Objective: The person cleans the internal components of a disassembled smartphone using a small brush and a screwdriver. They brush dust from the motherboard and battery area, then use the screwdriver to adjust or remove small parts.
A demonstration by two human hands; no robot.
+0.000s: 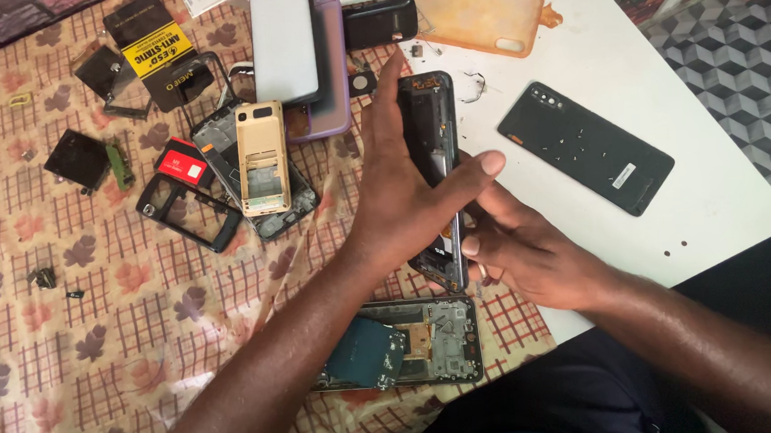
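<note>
Opened phone body [432, 163]: dark frame, looks metal or hard plastic, matt inside with bare board and small glints of metal; second stripped phone [421, 341] shows grey metal shielding, plus a matt teal part lying on it. Black back cover [587, 146] is smooth, glossy plastic or glass, dust-specked; orange case [470, 7] is soft-looking translucent rubbery plastic, stained; gold keypad frame [261, 157] has a satin metallic finish. Tablecloth [79, 355] is thin printed cloth, creased and matt, over a smooth white laminate table [719, 193].
</note>
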